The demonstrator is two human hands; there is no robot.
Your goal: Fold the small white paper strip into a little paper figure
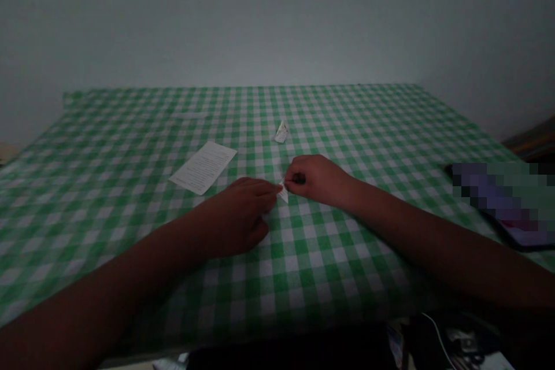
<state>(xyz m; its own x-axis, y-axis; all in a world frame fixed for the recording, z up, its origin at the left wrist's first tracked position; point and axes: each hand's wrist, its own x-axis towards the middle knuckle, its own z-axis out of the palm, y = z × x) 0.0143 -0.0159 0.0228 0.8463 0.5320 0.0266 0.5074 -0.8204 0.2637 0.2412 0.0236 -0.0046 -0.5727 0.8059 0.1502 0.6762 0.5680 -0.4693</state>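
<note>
A small folded piece of white paper (284,194) lies on the checked tablecloth between my two hands. My left hand (236,214) comes in from the left, its fingers stretched out and their tips resting on the paper's left side. The thumb of that hand is apart from the fingers, lower down. Opposite it, my right hand (314,176) is closed in a pinch at the paper's upper right edge. The fingertips cover part of the paper, so its full shape is hidden. Farther back stands another small folded white paper piece (281,132).
A green and white checked tablecloth (347,248) covers the table. Left of centre lies a printed sheet (203,167). A dark-edged device with a blurred-out screen (503,208) is at the right edge. Behind the table rises a plain wall (260,23). Cluttered items show below the front edge.
</note>
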